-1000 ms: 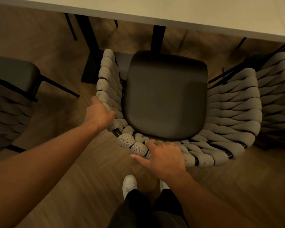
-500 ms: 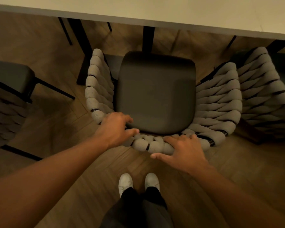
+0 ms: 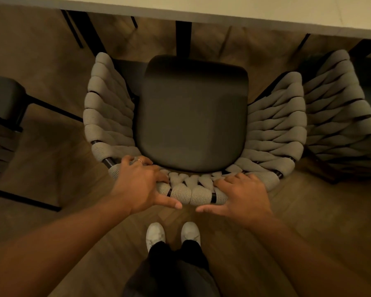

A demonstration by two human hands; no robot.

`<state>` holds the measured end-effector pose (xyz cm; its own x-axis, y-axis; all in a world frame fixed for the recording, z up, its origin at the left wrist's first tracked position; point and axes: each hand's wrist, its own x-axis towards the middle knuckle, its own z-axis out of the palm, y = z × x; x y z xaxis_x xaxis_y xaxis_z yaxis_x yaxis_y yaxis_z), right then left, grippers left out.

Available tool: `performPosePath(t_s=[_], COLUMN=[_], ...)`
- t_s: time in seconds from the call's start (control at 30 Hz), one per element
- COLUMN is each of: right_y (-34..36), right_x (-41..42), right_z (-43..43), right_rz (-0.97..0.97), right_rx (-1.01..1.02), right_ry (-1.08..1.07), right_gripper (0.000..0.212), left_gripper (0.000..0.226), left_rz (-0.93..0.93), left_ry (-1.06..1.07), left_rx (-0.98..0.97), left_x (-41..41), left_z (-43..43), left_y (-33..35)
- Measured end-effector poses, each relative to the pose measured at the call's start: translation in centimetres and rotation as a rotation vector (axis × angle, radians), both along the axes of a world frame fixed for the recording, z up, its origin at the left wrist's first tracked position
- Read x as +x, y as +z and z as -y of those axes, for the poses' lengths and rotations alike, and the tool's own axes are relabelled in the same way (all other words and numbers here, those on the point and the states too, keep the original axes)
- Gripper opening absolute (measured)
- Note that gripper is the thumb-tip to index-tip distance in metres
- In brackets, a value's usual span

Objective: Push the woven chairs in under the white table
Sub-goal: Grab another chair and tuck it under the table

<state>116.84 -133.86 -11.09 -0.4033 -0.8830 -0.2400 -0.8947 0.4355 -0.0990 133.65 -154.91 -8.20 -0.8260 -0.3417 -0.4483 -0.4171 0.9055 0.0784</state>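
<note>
- The middle woven chair (image 3: 191,116) is seen from above at the centre of the view. Its dark seat faces 12 o'clock, and its grey woven back curves round from 9 through 6 to 3 o'clock.
- The white table (image 3: 223,9) runs across the top of the view at 12 o'clock. The whole seat is left uncovered by the tabletop, and a dark table leg (image 3: 183,37) is seen just beyond the seat's front edge.
- The left hand (image 3: 139,185) is laid on the back rail at about 7 o'clock of the seat. Its fingers are curled over the woven top and its thumb is stretched along the outer side. A ring (image 3: 139,161) is worn on one finger.
- The right hand (image 3: 244,196) is laid on the same rail at about 5 o'clock. Its fingers are bent over the weave and its thumb is held out towards the left thumb; the two thumbs are near each other but apart.
- A second woven chair (image 3: 338,116) stands just beside the middle one at 3 o'clock.
- A third chair (image 3: 2,116) is partly seen at 9 o'clock, well apart.
- White shoes (image 3: 155,232) are seen on the wooden floor (image 3: 51,159) at 6 o'clock.
</note>
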Motion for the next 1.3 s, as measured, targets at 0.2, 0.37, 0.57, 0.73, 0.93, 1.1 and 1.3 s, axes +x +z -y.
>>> performPosePath(t_s=[0.2,0.37,0.57,0.73,0.93,1.1,1.3], right_y=[0.7,0.7,1.2,1.2,1.6,2.9,4.9], right_x=[-1.9,-4.0,-6.4,-7.2,-6.9,-6.6,-5.3], right_z=[3.5,5.5,7.3,7.9,8.0,8.4,10.7], right_rz=[-0.001,-0.028,0.023,0.028,0.032,0.123,0.449], right_rx=[0.015,-0.018,0.032,0.04,0.056,0.127,0.167], right_ry=[-0.011,0.006,0.008,0.008,-0.012,-0.04,-0.104], right_gripper=[0.099,0.095,0.102,0.103,0.1,0.105,0.072], left_gripper=[0.105,0.103,0.11,0.111,0.111,0.097,0.037], left_rz=[-0.056,-0.073,-0.087,-0.062,-0.026,-0.05,-0.293], left_ry=[0.081,0.093,0.12,0.129,0.13,0.151,0.338], left_rx=[0.018,0.0,-0.015,-0.012,-0.018,0.128,0.393], left_x=[-1.7,-3.6,-5.7,-6.4,-6.4,-5.6,-3.3], left_z=[2.8,4.5,5.8,6.2,6.1,6.1,6.8], left_y=[0.1,-0.1,-0.3,-0.1,0.0,0.7,2.5])
